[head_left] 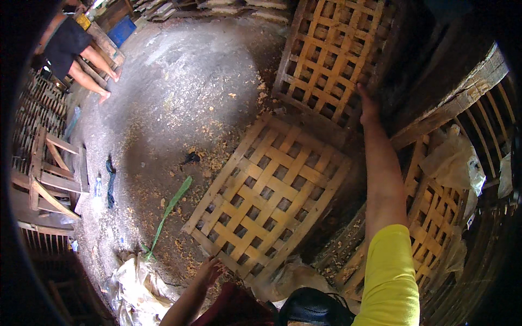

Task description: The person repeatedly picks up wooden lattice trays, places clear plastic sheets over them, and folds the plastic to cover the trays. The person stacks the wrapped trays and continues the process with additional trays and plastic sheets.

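A square wooden lattice panel [272, 190] lies tilted on the ground in the middle. My left hand [209, 271] hangs just below its near corner with fingers spread, holding nothing. My right hand [368, 106], arm stretched far out in a yellow sleeve, touches the lower right corner of a second lattice panel [331, 51] that leans upright at the top. Whether that hand grips the panel is hidden.
Sawdust covers the concrete floor [179, 92]. A green strip [171, 209] and pale plastic sheeting [136, 282] lie at lower left. A wooden frame [51, 174] stands at left. More lattice panels [435, 217] and plastic bags [454, 160] are at right. Another person's legs [89, 68] show at upper left.
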### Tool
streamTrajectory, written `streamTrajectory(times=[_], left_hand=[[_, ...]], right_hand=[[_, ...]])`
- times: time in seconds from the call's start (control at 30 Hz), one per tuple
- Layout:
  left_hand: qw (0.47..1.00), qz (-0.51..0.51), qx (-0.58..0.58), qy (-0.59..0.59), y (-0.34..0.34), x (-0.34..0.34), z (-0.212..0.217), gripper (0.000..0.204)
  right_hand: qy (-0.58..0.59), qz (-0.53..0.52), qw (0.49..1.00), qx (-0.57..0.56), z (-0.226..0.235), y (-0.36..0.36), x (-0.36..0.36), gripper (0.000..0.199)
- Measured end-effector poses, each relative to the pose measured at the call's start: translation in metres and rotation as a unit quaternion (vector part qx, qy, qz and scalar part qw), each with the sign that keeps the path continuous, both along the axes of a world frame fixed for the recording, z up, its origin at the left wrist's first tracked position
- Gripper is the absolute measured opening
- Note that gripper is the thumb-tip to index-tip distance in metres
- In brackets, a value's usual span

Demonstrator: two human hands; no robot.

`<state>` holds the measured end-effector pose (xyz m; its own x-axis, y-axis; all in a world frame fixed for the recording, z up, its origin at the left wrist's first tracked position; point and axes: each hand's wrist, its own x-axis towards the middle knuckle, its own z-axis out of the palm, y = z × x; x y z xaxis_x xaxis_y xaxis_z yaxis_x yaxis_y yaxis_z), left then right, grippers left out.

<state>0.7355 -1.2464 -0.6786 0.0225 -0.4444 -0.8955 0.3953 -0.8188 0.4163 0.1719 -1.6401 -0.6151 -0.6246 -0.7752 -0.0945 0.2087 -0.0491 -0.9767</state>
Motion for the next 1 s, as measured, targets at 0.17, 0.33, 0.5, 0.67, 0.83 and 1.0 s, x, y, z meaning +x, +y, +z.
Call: streamTrajectory(times=[0.17,0.33,0.5,0.67,0.83,1.0], left_hand=[[1.0,-0.013,0.024,0.002,-0.006,-0.001,-0.008,0.056],[0.998,0.027,-0.002,-0.063,-0.003,-0.02,0.001,0.049],[0.994,0.018,0.082,-0.064,-0.008,-0.027,-0.024,0.04],[0.996,-0.081,0.023,0.024,0.035,0.025,-0.121,0.035],[0.995,0.005,0.087,-0.045,-0.006,-0.047,-0.035,0.034],[0.952,-0.162,-0.199,-0.167,-0.001,-0.065,-0.01,0.038]], right_hand=[[0.06,0.003,0.993,-0.098,0.028,-0.011,0.006,0.053],[0.148,-0.071,0.985,-0.048,0.083,0.002,0.067,0.042],[0.316,-0.048,0.931,-0.176,0.129,0.022,0.072,0.03],[0.375,0.01,0.901,-0.218,0.184,0.054,0.094,0.034],[0.343,0.074,0.909,-0.227,0.244,0.132,0.132,0.03],[0.224,0.16,0.931,-0.24,0.249,0.206,0.19,0.027]])
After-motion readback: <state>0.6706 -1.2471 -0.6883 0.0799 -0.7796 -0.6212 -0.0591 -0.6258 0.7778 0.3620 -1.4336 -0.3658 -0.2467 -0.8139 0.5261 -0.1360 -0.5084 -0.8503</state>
